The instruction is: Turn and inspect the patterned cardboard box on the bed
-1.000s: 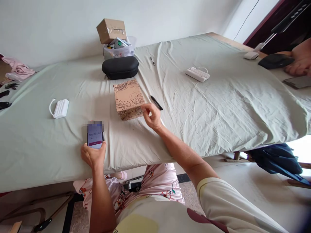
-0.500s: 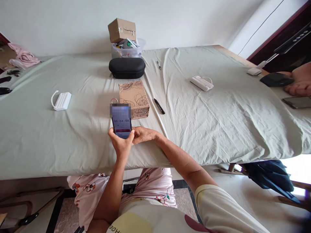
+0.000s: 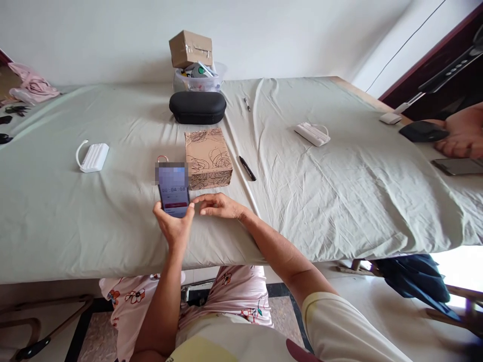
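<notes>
My left hand [image 3: 172, 225] is wrapped round a smartphone [image 3: 173, 193] held upright over the near edge of the table, its screen lit. My right hand [image 3: 218, 205] reaches in from the right with fingers stretched toward the phone's lower right corner, holding nothing. Just behind the phone stands a brown cardboard box [image 3: 208, 157] covered in black scribbles. A black pen [image 3: 247, 168] lies to the right of the box.
A pale green sheet [image 3: 339, 171] covers the table. A black oval case [image 3: 197, 106], a plastic tub [image 3: 196, 80] topped by a taped carton, and two white devices [image 3: 91, 156] [image 3: 312, 133] lie on it. Another person's hand [image 3: 458, 133] rests by a second phone [image 3: 457, 166] at far right.
My left hand carried the phone from the near left edge to in front of the box. My right hand left the box's corner and came down to the phone.
</notes>
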`<move>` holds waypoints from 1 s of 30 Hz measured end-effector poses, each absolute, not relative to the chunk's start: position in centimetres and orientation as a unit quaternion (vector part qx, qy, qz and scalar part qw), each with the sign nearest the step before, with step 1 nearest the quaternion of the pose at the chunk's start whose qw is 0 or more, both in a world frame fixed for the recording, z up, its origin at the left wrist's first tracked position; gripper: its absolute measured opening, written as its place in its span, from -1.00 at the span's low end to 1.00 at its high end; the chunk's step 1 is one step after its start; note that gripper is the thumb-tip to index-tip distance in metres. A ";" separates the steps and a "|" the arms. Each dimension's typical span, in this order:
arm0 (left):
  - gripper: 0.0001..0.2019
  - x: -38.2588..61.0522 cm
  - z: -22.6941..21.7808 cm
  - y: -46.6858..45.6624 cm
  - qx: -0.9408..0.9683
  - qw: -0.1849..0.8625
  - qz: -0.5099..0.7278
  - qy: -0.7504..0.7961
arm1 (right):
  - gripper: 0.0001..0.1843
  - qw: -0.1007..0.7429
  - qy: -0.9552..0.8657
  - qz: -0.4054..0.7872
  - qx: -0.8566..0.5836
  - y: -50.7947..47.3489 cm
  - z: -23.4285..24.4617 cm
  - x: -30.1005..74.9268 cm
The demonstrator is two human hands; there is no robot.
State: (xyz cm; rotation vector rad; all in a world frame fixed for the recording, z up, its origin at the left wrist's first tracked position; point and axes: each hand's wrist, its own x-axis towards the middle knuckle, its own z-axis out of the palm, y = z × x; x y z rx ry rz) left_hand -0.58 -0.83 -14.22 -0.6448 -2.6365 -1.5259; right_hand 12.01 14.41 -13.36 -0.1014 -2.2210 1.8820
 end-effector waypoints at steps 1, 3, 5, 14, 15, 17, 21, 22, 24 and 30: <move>-0.15 -1.8 -14.0 -1.4 -0.199 0.014 -0.467 -0.861 | -0.40 0.156 -0.754 0.635 -0.059 14.6 -13.2 12.2; -0.15 -4.6 -13.7 -2.6 -0.185 0.024 -0.418 -0.889 | -0.41 0.276 -0.745 0.594 -0.125 15.0 -13.0 12.5; -0.18 -7.2 -13.6 -3.9 -0.189 0.030 -0.369 -0.910 | -0.43 0.410 -0.730 0.512 -0.192 15.6 -12.9 12.9; -0.17 -12.4 -13.4 -7.6 -0.199 -0.020 -0.212 -0.957 | -0.61 0.553 -0.724 0.259 -0.320 19.4 -14.4 13.7; -0.14 -12.4 -13.3 -7.7 -0.205 -0.023 -0.201 -0.958 | -0.58 0.541 -0.739 0.250 -0.313 19.6 -14.6 13.7; -0.06 -12.0 -13.1 -7.4 -0.232 -0.012 -0.195 -0.953 | -0.55 0.520 -0.766 0.240 -0.292 19.8 -15.0 13.6; -0.16 -10.5 -13.2 -4.4 -0.343 0.004 -0.251 -0.905 | -0.52 0.485 -0.787 0.264 -0.277 19.5 -15.0 13.5; -0.22 -10.0 -13.3 -3.1 -0.368 -0.016 -0.259 -0.893 | -0.51 0.480 -0.786 0.271 -0.280 19.4 -14.9 13.5; -0.39 -9.2 -13.5 0.1 -0.404 -0.049 -0.244 -0.880 | -0.52 0.471 -0.784 0.281 -0.289 19.3 -14.8 13.5; -0.62 -7.0 -13.8 8.2 -0.491 -0.065 -0.245 -0.833 | -0.54 0.473 -0.774 0.297 -0.298 19.3 -14.6 13.8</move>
